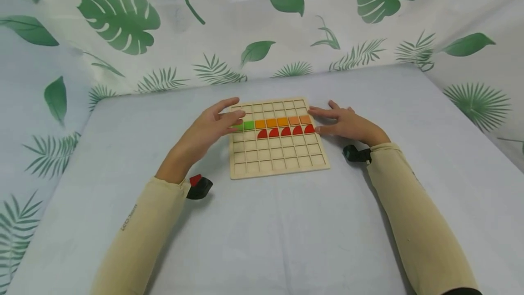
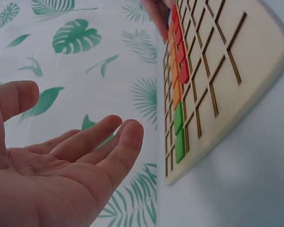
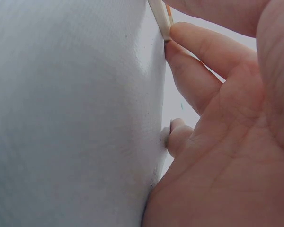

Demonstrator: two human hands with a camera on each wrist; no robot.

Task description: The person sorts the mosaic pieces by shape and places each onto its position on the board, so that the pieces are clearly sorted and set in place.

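A square wooden grid board (image 1: 265,165) lies flat on the cloth in the middle of the head view. One of its rows holds green square tiles (image 1: 249,125), orange square tiles (image 1: 271,123) and paler orange ones at the right. Just below them runs a row of several red quarter-circle tiles (image 1: 285,131). Over the board's left edge hovers my left hand (image 1: 200,133), fingers spread and nothing held; the left wrist view shows its bare palm (image 2: 66,175). At the right edge, the fingertips of my right hand (image 1: 352,126) touch the board's side, fingers extended.
A pale cloth (image 1: 254,231) covers the table around the board. Behind it stands a white backdrop (image 1: 229,26) printed with green leaves. Dark wrist devices (image 1: 199,188) sit under both cuffs, close above the cloth.
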